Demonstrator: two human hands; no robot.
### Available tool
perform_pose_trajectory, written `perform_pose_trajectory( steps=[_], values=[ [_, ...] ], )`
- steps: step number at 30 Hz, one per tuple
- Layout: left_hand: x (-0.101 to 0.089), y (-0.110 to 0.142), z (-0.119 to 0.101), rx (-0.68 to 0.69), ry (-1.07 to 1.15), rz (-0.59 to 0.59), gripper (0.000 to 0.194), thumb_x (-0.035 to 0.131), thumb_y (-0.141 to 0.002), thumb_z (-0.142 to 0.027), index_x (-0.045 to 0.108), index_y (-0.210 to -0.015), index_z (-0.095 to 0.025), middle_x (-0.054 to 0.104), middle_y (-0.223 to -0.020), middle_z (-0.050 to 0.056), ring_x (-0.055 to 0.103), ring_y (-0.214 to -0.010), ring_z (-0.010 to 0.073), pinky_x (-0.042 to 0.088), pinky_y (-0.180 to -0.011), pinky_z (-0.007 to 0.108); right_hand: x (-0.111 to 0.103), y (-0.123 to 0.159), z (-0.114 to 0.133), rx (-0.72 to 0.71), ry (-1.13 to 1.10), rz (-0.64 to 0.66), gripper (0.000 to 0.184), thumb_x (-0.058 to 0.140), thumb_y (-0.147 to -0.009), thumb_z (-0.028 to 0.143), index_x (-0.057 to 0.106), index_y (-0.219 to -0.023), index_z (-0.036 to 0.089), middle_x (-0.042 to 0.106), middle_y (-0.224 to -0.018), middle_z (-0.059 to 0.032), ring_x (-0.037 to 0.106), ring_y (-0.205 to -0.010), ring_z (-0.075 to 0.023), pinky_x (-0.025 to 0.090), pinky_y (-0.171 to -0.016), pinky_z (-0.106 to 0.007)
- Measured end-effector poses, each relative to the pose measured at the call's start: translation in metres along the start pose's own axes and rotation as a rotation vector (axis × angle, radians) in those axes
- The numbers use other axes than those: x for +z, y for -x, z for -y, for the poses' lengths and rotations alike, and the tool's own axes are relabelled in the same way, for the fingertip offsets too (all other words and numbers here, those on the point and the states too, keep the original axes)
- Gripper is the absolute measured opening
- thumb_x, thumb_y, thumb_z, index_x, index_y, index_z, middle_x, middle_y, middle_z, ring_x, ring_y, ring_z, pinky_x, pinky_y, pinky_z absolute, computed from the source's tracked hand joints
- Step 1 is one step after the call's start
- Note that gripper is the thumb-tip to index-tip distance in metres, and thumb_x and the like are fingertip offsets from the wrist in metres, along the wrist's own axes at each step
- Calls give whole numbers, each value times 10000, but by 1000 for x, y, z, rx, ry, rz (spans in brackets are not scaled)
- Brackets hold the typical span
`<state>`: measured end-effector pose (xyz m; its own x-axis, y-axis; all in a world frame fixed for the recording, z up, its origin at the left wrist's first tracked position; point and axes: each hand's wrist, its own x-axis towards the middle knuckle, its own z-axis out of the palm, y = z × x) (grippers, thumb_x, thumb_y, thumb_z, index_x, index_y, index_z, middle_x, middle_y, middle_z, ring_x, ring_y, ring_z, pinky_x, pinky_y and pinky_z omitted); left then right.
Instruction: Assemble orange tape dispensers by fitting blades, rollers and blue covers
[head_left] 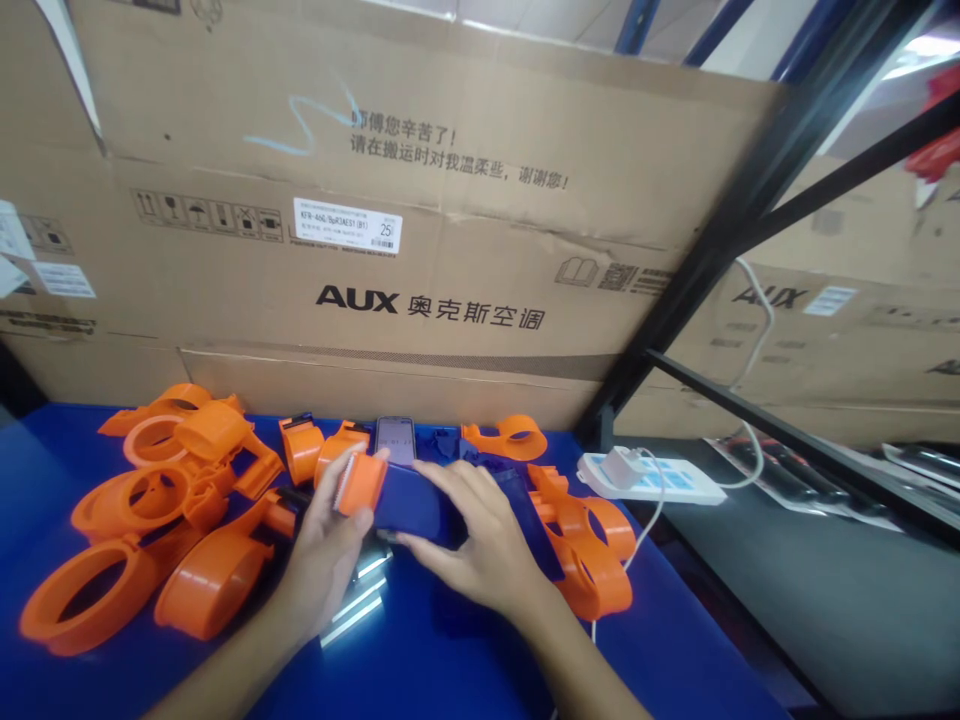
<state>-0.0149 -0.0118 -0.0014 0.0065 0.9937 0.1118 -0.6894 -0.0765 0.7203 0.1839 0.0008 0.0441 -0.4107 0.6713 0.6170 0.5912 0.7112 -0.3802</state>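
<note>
Behind a blue tabletop (420,670), a wide cardboard carton (465,260) printed with "AUX" is seen, bordered on the right by a black metal frame (679,270). A white power strip (686,484) is set just past the right edge of the tabletop, near the frame's foot.

Near the middle, above the tabletop, an orange piece with a pale toothed edge (363,484) is held by the left hand (330,535), its fingers closed on it. A dark blue piece (409,505) is gripped by the right hand (484,535), the thumb below and the other fingers above. The two pieces are brought together end to end; whether they are joined cannot be told.

To the left, orange ring-shaped parts (214,590) are heaped; more orange parts (592,585) are gathered on the right, beside dark blue flat parts (534,525). A phone (395,438) is seen just behind the hands.

The step in hand is judged to be the lining up or handling of the orange piece against the blue one. For the next move, a steady grip on both sides and care around the toothed edge seem to be called for.
</note>
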Motion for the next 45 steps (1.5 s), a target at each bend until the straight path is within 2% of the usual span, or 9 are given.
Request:
perform_pose_trajectory(
  steps=[4,9,27,31,34,37,39,41,45],
  values=[
    [3,0,-2,8,-149,-17,695,863,-756,-211,521,-1346,-345,698,-1279,58,699,-1080,261,553,-959,402,-2,2,-3,-142,212,-2,468,698,-940,408,603,-1370,250,708,-1109,-119,653,-1019,-306,483,-877,-513],
    [1,-1,-2,79,-267,-44,524,847,-788,-215,537,-1195,-329,692,-1122,-10,675,-999,189,542,-915,318,-1,2,-3,-205,269,4,416,675,-962,384,616,-1351,250,688,-1095,-118,637,-1038,-301,448,-899,-517],
    [-1,-5,-3,44,-213,-99,528,888,-732,-248,595,-1166,-312,726,-1074,6,697,-956,217,535,-896,338,0,3,3,-174,235,-6,544,699,-938,386,554,-1452,281,694,-1136,-121,648,-1052,-321,467,-898,-529],
    [-1,-4,-2,37,-132,-14,556,830,-806,-347,603,-1312,-309,712,-1208,61,679,-1071,261,533,-938,371,-3,3,2,-60,87,-81,648,748,-891,421,532,-1485,278,687,-1245,-132,653,-1123,-339,486,-967,-558],
    [1,-2,1,41,-122,136,513,791,-839,-405,643,-1311,-273,712,-1180,92,677,-1020,251,550,-845,333,-6,-1,-1,127,-192,-97,471,671,-954,415,617,-1402,280,701,-1282,-98,670,-1166,-311,523,-1017,-509],
    [3,0,4,-8,-149,244,524,852,-783,-330,671,-1272,-279,729,-1143,96,692,-967,238,556,-811,318,-4,-5,-3,302,-475,8,317,536,-1033,451,736,-1188,260,782,-1044,-47,737,-1024,-268,609,-898,-423],
    [2,0,7,-44,-174,207,526,874,-757,-289,685,-1248,-278,746,-1146,97,706,-1002,256,559,-877,355,0,-6,0,374,-613,89,360,492,-1047,489,758,-1079,249,775,-855,-21,757,-857,-238,641,-760,-370],
    [-1,-1,10,-65,-241,85,431,873,-758,-306,727,-1157,-233,774,-1083,99,719,-1000,276,558,-921,396,3,-7,4,408,-721,146,371,463,-1060,489,746,-1117,257,763,-815,-15,755,-772,-212,643,-669,-330],
    [-6,-6,11,-13,-334,-212,324,886,-725,-361,763,-957,-172,792,-905,71,737,-867,259,579,-836,370,-2,-4,15,378,-867,241,405,473,-1056,485,613,-1379,284,754,-1137,-76,772,-919,-211,657,-673,-316]
  ],
)
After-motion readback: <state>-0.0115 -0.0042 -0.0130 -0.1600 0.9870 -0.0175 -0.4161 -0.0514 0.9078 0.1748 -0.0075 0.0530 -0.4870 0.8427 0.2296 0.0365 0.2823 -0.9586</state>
